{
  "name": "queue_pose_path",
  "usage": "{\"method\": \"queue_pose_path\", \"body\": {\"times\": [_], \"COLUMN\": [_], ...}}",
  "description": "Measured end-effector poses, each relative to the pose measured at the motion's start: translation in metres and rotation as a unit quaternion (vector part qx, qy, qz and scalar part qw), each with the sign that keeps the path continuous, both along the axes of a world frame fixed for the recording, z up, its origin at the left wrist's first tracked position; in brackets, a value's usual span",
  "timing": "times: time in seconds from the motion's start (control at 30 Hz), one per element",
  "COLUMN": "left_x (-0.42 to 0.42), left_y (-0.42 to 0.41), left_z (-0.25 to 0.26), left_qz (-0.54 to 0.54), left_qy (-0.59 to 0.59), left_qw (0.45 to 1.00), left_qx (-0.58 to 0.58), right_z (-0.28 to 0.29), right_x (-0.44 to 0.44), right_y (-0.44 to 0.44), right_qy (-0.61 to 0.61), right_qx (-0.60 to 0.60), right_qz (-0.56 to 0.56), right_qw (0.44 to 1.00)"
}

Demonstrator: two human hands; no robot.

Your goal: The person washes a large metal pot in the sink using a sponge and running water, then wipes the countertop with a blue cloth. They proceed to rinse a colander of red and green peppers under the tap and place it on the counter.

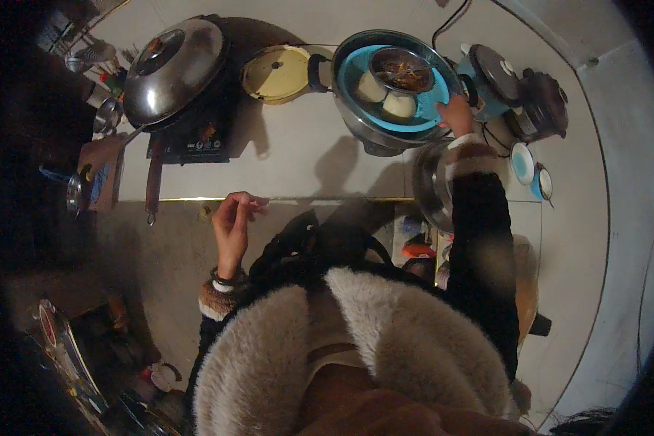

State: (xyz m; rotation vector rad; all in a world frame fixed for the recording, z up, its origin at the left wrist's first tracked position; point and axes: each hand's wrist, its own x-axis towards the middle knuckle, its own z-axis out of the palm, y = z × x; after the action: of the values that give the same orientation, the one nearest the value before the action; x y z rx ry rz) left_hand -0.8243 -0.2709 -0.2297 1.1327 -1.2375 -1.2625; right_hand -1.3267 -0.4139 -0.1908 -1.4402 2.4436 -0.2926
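Observation:
My right hand (pixel 458 115) grips the right rim of a blue plastic steamer basket (pixel 354 98), which sits inside a large steel pot (pixel 354 122) with dark handles. Two pale buns, one a whitish bun (pixel 399 107) at the front and the other a bun (pixel 371 87) at the left, lie in the basket. Beside them stands a steel bowl (pixel 374 70) of dark reddish-brown food (pixel 403 76). My left hand (pixel 233 226) hovers at the counter's front edge, fingers loosely bent, with nothing visible in it.
A wok with a domed steel lid (pixel 196 65) sits on a black induction cooker (pixel 188 147). Between it and the pot lies a yellow lid (pixel 278 76). Rightward are a blue lidded pot (pixel 490 71), a dark cooker (pixel 539 106), a small bowl (pixel 523 163) and a blue cup (pixel 542 182).

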Motion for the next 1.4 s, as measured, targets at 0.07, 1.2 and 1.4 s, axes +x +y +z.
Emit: {"method": "queue_pose_path", "body": {"times": [0.07, 1.2, 1.4], "left_x": [-0.008, -0.015, -0.007], "left_y": [-0.006, -0.035, -0.038], "left_z": [0.01, -0.002, 0.007], "left_qz": [-0.025, -0.145, -0.145], "left_qy": [-0.009, 0.026, 0.001], "left_qw": [1.0, 0.988, 0.989], "left_qx": [0.006, 0.046, 0.041], "right_z": [-0.01, 0.064, 0.146], "right_x": [-0.013, -0.053, 0.021], "right_y": [0.01, 0.27, 0.191], "right_qy": [0.15, 0.207, 0.038], "right_qx": [-0.112, -0.245, -0.329], "right_qz": [0.021, -0.079, 0.008], "right_qw": [0.982, 0.944, 0.944]}}
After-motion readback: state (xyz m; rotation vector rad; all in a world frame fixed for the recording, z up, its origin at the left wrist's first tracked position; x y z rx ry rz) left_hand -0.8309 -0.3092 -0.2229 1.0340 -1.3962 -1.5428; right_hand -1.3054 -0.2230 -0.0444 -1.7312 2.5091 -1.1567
